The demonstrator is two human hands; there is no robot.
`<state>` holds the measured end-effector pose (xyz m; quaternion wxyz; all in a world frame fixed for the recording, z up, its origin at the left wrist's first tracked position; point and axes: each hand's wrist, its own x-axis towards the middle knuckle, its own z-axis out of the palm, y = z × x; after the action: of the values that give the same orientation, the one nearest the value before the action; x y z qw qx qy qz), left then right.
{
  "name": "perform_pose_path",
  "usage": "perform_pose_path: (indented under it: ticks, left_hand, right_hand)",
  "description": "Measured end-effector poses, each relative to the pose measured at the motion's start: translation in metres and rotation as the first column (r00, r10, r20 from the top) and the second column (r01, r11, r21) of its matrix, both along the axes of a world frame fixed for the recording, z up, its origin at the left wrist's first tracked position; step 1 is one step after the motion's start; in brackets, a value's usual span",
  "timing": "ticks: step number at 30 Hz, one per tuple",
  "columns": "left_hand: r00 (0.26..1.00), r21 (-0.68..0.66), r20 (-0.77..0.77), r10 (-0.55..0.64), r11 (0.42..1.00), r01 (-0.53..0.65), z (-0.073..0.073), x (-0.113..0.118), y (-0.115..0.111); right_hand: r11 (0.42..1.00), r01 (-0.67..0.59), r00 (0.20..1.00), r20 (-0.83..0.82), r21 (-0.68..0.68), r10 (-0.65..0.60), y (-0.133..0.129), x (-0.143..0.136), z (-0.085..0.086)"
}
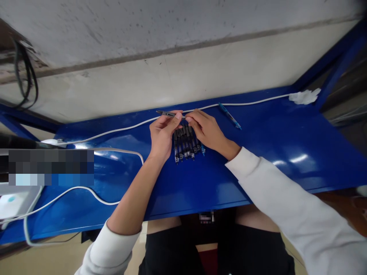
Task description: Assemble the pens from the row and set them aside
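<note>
Pen (168, 114) — long axis nearly crosswise, tapered end leftward — pinched by left hand (162, 134) and right hand (208, 129)

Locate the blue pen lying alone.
In the head view, the blue pen lies right of the right hand, its far end at the white cable.

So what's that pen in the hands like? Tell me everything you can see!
The pen is slim and dark, with a grey part that looks like plastic or rubber and a narrow, darker end pointing left. In the picture it slopes slightly down to the right, just beyond the row of pens. The left hand pinches it between thumb and fingers. The right hand has its fingertips at the other end, so that end is too hidden to make out.
</note>
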<state>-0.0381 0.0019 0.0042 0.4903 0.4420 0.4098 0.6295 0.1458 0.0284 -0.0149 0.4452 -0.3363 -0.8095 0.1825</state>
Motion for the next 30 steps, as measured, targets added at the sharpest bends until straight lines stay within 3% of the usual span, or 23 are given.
perform_pose_path:
  ticks: [15, 30]
  left_hand:
    - [1.0, 0.008, 0.011, 0.002, 1.0, -0.002, -0.002, -0.0005, 0.0013]
    - [0.999, 0.024, 0.03, -0.04, 0.999, 0.039, -0.0039, 0.0021, -0.0007]
  right_hand:
    - [1.0, 0.014, 0.999, -0.029, -0.021, -0.014, 0.0003, 0.0013, -0.0029]
    - [0.999, 0.001, 0.999, -0.043, 0.053, 0.001, 0.0029, 0.0018, -0.0032]
